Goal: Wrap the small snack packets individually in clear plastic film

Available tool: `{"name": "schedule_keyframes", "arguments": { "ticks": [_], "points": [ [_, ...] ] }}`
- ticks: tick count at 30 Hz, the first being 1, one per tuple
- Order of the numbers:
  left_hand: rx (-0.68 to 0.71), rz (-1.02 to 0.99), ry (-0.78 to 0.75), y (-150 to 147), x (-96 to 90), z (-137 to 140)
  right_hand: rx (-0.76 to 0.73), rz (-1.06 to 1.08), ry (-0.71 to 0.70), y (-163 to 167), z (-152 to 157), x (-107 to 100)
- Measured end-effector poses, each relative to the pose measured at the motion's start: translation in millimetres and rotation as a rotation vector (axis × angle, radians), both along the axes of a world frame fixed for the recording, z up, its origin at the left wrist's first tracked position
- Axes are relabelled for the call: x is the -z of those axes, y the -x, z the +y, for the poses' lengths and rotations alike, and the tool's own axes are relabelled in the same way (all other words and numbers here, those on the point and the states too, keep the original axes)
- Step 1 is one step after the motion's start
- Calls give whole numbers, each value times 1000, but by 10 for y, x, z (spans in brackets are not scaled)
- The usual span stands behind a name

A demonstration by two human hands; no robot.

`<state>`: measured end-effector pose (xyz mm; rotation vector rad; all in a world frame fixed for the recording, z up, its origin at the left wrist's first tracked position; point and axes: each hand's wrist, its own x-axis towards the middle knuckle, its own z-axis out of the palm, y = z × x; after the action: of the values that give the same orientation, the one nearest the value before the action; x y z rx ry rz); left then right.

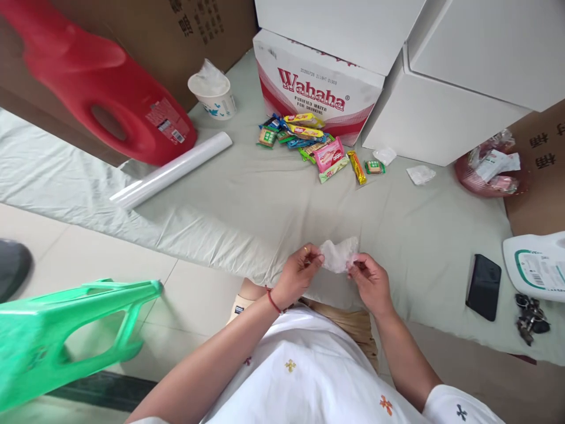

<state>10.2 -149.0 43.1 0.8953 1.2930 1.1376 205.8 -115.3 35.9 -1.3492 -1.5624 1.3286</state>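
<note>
Between my two hands a small clear plastic bag (339, 255) is stretched, crumpled and see-through. My left hand (304, 268) pinches its left edge, and my right hand (369, 277) pinches its lower right corner. Both hands are just above the front edge of the cloth-covered surface (247, 212). Farther back lies a pile of wrapped snacks (304, 138) in yellow, blue, green and pink. Beside the pile are a yellow snack stick (356, 168) and a small green-wrapped biscuit (375, 168). Two more crumpled clear bags (421, 175) lie to the right of these.
A Wahaha carton (318, 88) and white boxes (445, 106) stand behind. At left are a red jug (110, 88), a paper cup (216, 100) and a white roll (172, 171). At right are a pink bowl (472, 179), phone (484, 287), keys (532, 318) and white bottle (536, 265). A green stool (79, 335) stands left.
</note>
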Motion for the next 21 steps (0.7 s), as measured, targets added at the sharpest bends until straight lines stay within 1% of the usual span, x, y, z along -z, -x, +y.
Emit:
{"name": "schedule_keyframes", "arguments": {
  "ticks": [3,5,6,8,11,13,15,16,17,18,19,20,21],
  "points": [
    [-68,-85,49,167,12,-87,69,138,197,-23,20,55],
    [-65,-125,42,216,-9,-137,89,226,276,-42,25,59],
    [-54,-149,27,217,-26,-153,103,267,287,-47,31,47],
    [-18,-214,-10,188,-66,-167,114,302,263,-43,50,4],
    [11,-376,-18,137,-122,-152,99,219,228,-5,96,-41],
    [-25,-531,34,145,-147,-131,97,173,276,12,120,-30],
    [-113,-668,103,192,-157,-108,121,166,325,2,120,-4],
    [-166,-710,131,223,-155,-99,145,152,312,-12,108,3],
    [-214,-730,150,252,-149,-94,175,117,258,-29,88,2],
    [-251,-732,160,273,-141,-92,200,61,158,-44,62,-12],
    [-273,-720,165,284,-132,-93,205,-10,27,-51,32,-37],
    [-278,-703,166,283,-124,-96,180,-85,-116,-47,2,-71],
    [-266,-684,166,270,-118,-101,123,-155,-248,-31,-25,-110]
  ]
}}
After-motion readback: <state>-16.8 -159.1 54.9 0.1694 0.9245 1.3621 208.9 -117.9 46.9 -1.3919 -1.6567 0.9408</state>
